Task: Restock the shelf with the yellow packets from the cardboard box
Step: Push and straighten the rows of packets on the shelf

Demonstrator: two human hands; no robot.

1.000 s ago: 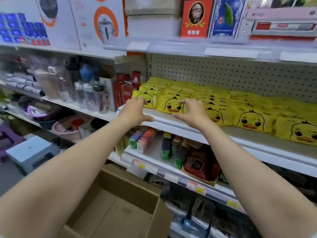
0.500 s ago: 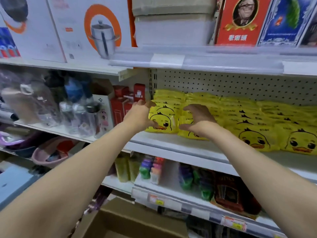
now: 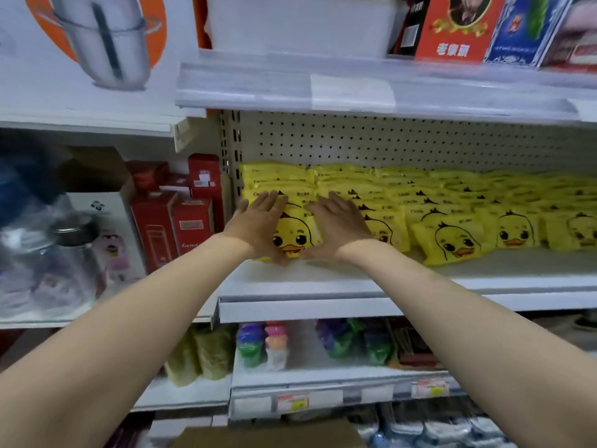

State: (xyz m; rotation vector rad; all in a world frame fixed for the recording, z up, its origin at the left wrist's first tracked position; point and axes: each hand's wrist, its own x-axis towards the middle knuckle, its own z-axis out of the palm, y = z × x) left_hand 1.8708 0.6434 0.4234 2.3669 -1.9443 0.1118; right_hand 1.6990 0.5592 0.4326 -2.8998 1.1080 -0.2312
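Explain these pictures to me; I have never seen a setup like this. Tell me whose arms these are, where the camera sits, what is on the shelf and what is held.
There is no machine here: these are a person's two bare arms. Every picture comes from one wide-angle camera worn on the head, looking forward and down, so the arms reach in from the bottom. The left hand and right hand lie with straight fingers against the front yellow packet, one on each side, pressing rather than closing a grip. It stands on the white shelf, beside rows of matching yellow packets. Further left stand red boxes. The cardboard box peeks in below.
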